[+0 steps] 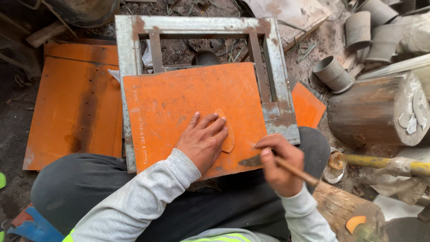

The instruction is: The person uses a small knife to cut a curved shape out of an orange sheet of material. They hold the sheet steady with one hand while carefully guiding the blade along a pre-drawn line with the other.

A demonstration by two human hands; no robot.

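My left hand (202, 140) lies flat on a small curved orange template (228, 134), pressing it down on an orange metal sheet (179, 103). The sheet rests on a grey rusty metal frame (277, 80) and on my lap. My right hand (280, 163) grips a wooden-handled tool (293, 170) whose dark tip (248, 161) touches the sheet just right of the template, near the sheet's front edge.
A larger orange sheet (76, 103) lies on the ground at left. A thick log stump (376, 110) and several grey clay cylinders (358, 29) stand at right. A yellow-wrapped handle (380, 161) and a wooden block (340, 206) lie near my right knee.
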